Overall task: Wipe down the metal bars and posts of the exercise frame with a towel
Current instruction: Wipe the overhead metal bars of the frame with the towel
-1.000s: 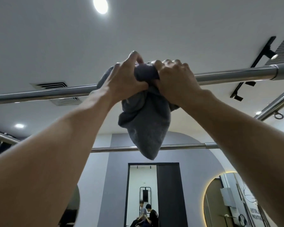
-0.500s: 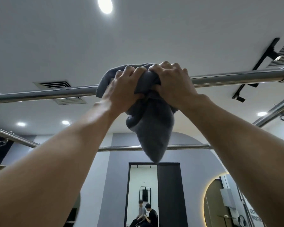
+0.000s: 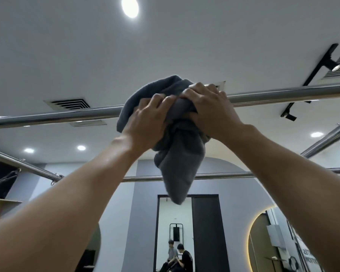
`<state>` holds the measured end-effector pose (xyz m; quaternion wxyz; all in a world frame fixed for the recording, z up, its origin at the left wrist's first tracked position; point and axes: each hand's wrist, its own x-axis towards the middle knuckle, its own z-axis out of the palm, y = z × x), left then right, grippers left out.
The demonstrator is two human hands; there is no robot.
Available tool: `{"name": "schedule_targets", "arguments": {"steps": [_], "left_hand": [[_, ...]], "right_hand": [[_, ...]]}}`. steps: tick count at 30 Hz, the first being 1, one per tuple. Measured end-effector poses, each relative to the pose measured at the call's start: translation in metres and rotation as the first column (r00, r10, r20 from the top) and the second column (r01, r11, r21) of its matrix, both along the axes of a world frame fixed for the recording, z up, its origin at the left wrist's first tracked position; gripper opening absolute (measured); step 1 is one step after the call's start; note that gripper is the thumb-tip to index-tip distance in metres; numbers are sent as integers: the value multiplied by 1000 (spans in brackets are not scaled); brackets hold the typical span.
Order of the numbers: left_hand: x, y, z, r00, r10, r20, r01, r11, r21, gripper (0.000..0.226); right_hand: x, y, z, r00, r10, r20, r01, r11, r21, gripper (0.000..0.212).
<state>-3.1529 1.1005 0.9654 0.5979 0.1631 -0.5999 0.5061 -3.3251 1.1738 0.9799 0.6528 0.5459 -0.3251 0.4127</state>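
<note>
A grey towel (image 3: 180, 161) is draped over the near overhead metal bar (image 3: 283, 94), which runs across the view from left to right. My left hand (image 3: 147, 122) grips the towel around the bar on the left. Close beside it on the right, my right hand (image 3: 210, 110) has its fingers curled over towel and bar. The towel's loose end hangs down below both hands. The stretch of bar under the towel is hidden.
A second horizontal bar (image 3: 224, 175) crosses farther back. Side rails slope at the left (image 3: 18, 163) and right (image 3: 326, 140). Overhead are the ceiling, a vent (image 3: 69, 104) and lights. Two people (image 3: 177, 258) sit beyond the far doorway.
The towel has bunched higher over the bar's top. Both hands have shifted slightly on it, and the view has tilted so the bar sits lower in the picture.
</note>
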Motion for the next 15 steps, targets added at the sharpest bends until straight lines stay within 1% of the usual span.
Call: {"name": "schedule_targets", "arguments": {"steps": [1,3,4,5,7,8,9,11,12,14,15], "left_hand": [[0,2,6,1000,-18,22,18,1000,19,50],[0,8,23,996,-86,37,83,994,74,49],[3,10,31,995,-103,16,101,991,84,49],[8,9,34,992,-119,-33,121,989,80,48],[17,3,23,980,-117,-163,127,991,51,46],[19,-2,11,972,-107,-210,114,993,23,45],[19,-4,-1,969,-105,-225,104,994,-15,45],[10,-4,-12,979,-121,-163,113,992,-59,46],[5,0,-10,984,-133,-115,128,991,-49,47],[0,9,6,982,-180,-61,181,983,20,49],[1,12,15,979,-190,-71,194,979,56,49]], "right_hand": [[-2,2,2,1000,21,20,-21,1000,13,36],[2,4,13,991,46,126,-52,998,43,38],[9,2,19,985,33,169,-42,998,48,39],[19,-2,22,984,14,175,-22,999,46,40],[38,-11,19,993,-8,117,5,1000,31,41],[42,-14,14,997,-19,77,18,1000,16,41],[41,-15,9,998,-34,51,34,999,-3,41],[27,-12,5,996,-52,67,55,998,-40,40],[20,-10,5,995,-49,90,54,997,-59,39],[13,-8,12,986,-33,161,46,996,-72,38],[16,-10,16,981,-26,194,38,997,-60,39]]}}
